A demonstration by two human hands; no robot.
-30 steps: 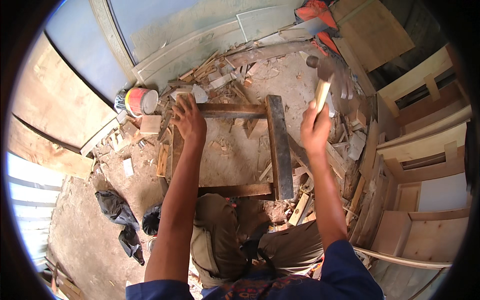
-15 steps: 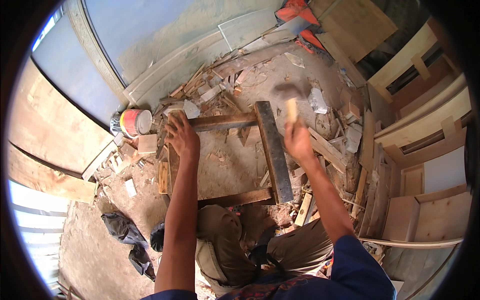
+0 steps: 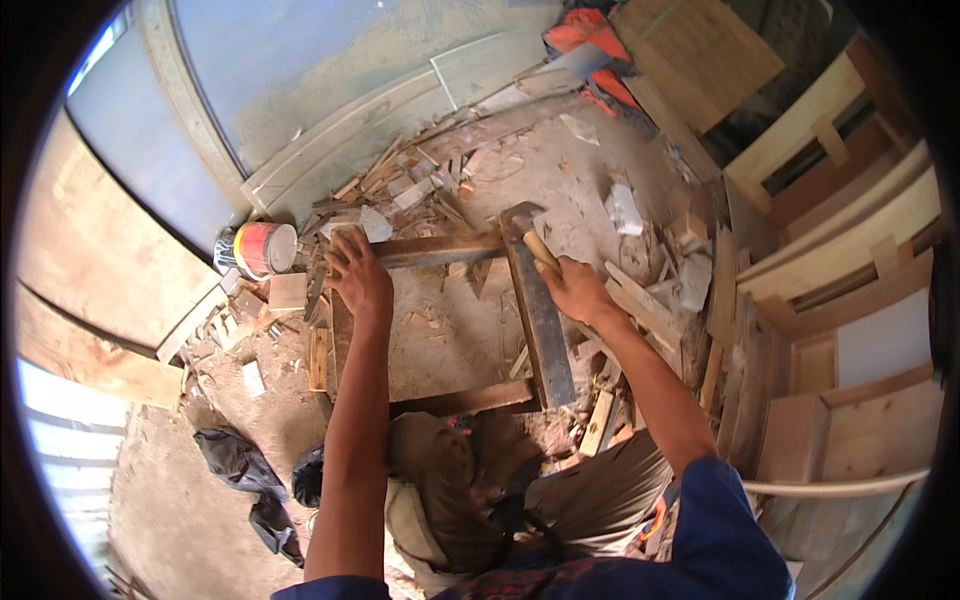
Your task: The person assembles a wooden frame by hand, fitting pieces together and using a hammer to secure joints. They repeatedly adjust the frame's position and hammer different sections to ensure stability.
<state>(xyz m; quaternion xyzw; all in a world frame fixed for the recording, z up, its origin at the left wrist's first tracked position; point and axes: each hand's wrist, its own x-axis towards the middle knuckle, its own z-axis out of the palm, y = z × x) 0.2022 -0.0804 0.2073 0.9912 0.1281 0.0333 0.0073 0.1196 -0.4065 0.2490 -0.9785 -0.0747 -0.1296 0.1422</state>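
A rectangular wooden frame [image 3: 440,249] of dark, worn beams stands in front of my knees. My right hand [image 3: 580,290] is closed round the pale wooden handle of a hammer [image 3: 541,250]. The hammer's dark metal head is at the far end of the frame's right beam [image 3: 545,335]; whether it touches the wood I cannot tell. My left hand [image 3: 360,275] grips the frame's far left corner, fingers bent over the top of the left beam [image 3: 342,335]. My left forearm hides much of that beam.
Wood offcuts and rubble litter the floor beyond the frame. A red and black paint bucket [image 3: 262,248] lies at the left near plywood sheets [image 3: 120,250]. Black cloth [image 3: 238,455] lies at lower left. Wooden furniture frames [image 3: 840,260] line the right side. An orange bag [image 3: 590,45] is at the back.
The hammer, blurred and raised to the right before, has come down and left to the far end of the right beam. My left hand keeps its hold on the corner.
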